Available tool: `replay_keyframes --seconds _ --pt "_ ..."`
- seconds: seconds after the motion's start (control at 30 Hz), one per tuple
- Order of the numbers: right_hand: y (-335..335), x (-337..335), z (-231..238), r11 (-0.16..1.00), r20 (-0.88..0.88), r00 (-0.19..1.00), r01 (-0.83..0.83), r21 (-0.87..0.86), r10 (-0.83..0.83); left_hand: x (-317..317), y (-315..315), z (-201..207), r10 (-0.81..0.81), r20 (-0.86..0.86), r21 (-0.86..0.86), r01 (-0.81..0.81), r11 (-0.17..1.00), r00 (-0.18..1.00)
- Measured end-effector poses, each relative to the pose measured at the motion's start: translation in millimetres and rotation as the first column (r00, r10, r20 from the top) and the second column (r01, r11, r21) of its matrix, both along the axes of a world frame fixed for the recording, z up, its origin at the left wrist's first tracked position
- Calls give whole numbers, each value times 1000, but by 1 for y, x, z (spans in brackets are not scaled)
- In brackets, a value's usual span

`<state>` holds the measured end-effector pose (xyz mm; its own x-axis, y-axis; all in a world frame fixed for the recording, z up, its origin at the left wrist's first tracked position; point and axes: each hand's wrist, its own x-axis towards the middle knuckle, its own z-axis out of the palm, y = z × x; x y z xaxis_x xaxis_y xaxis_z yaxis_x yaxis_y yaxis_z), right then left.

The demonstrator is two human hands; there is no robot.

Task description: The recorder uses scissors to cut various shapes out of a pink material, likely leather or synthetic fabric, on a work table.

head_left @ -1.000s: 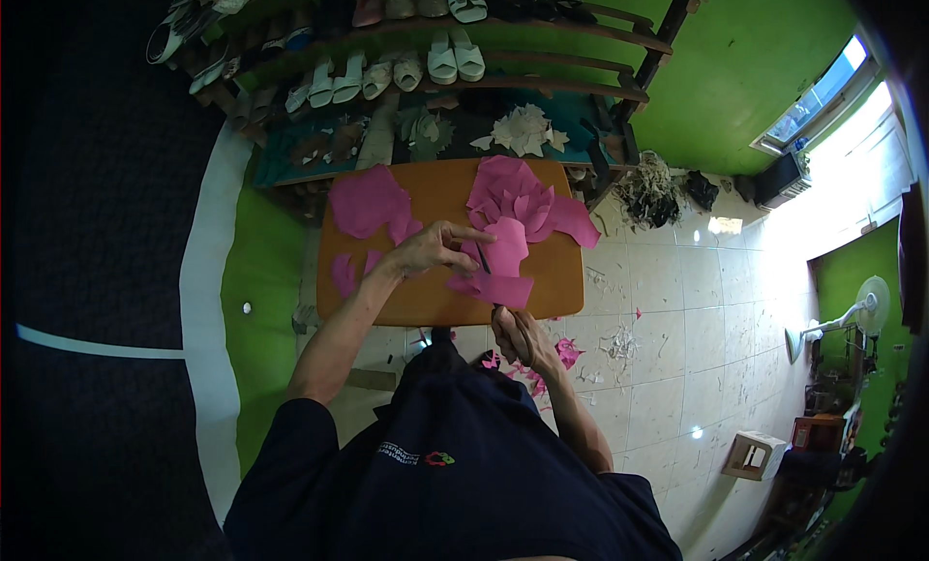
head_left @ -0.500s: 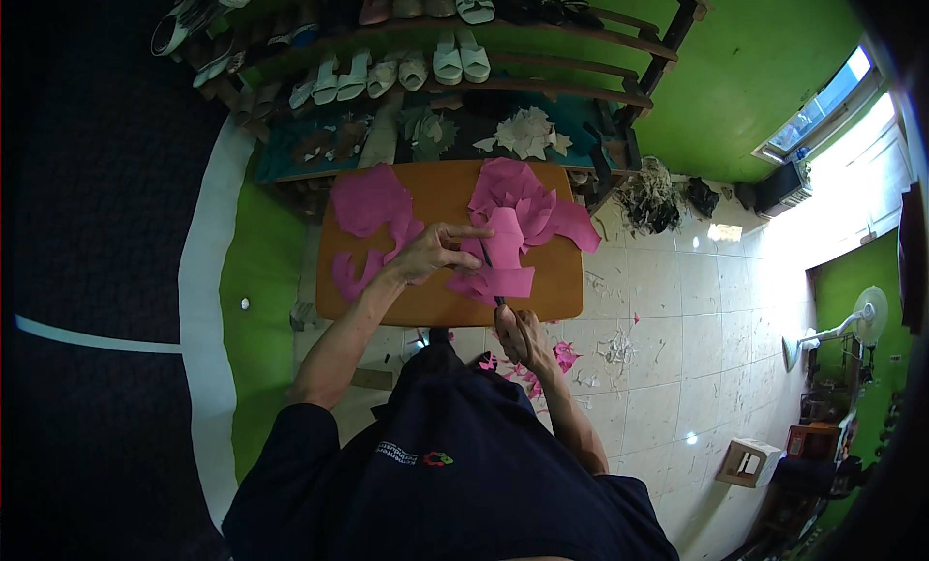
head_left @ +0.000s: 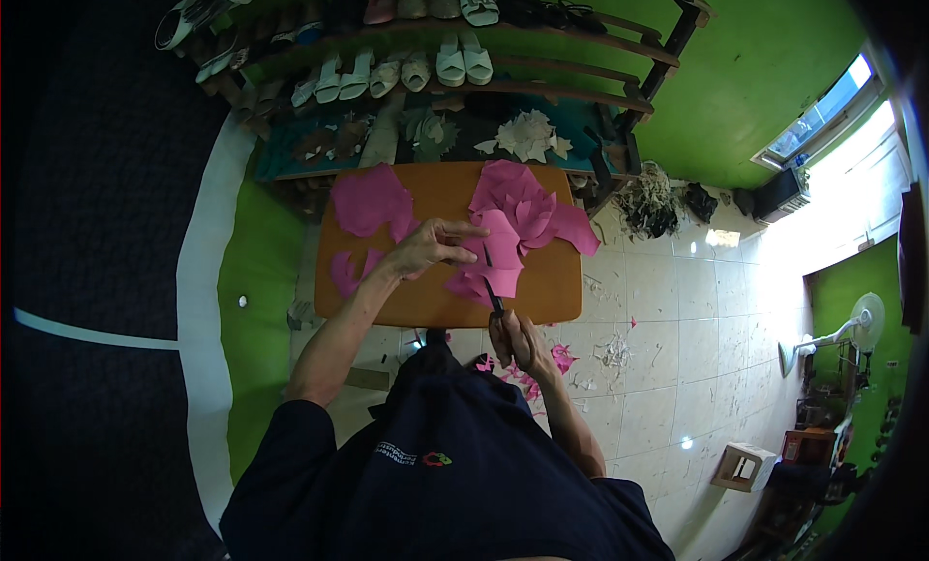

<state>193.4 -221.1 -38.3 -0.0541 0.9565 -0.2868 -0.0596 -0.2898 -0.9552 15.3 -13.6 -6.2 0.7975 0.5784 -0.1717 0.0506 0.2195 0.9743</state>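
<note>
Over the small orange-brown table [head_left: 426, 307], my left hand [head_left: 424, 251] pinches the edge of a pink sheet [head_left: 501, 243] between thumb and fingers. Whether the sheet is leather or another material I cannot tell. My right hand [head_left: 515, 338], closed at the table's near edge, grips dark-bladed scissors [head_left: 495, 298]. Their blades point away from me, into the sheet near its lower part. A heap of pink cut pieces [head_left: 518, 195] lies just beyond. Beside my left hand are a large pink piece [head_left: 370, 198] and a smaller curved scrap [head_left: 345, 271].
Behind the table stands a wooden rack [head_left: 581, 69] with rows of shoes and sandals [head_left: 355, 74]. Pale scraps [head_left: 527, 135] lie on its lowest shelf. Pink offcuts [head_left: 561, 356] litter the tiled floor near my right arm. A white fan [head_left: 856, 319] stands at the right.
The scissors and my right hand have shifted slightly left. The near flap of the pink sheet looks narrower and has swung left. My left hand keeps its pinch in nearly the same place.
</note>
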Motion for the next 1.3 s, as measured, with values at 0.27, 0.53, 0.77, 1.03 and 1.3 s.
replay_keyframes --seconds 0.27,0.53,0.77,1.03,1.3 --pt "6 -9 -1 1000 -9 1000 -27 -14 27 1 -7 13 -89 -17 19 89 996 996" --pt "4 -12 -1 988 -119 993 -2 -153 -17 -1 -16 13 -46 0 15 46 999 999" --pt "4 -17 4 998 -45 998 29 -51 -31 -5 -17 16 -53 -35 39 55 998 998" --pt "5 -18 -9 982 -155 984 58 -181 -87 -6 -18 12 -51 -38 8 52 999 998" --pt "5 -14 -8 976 -166 982 52 -213 -89 -9 -25 0 38 2 -33 -37 999 999"
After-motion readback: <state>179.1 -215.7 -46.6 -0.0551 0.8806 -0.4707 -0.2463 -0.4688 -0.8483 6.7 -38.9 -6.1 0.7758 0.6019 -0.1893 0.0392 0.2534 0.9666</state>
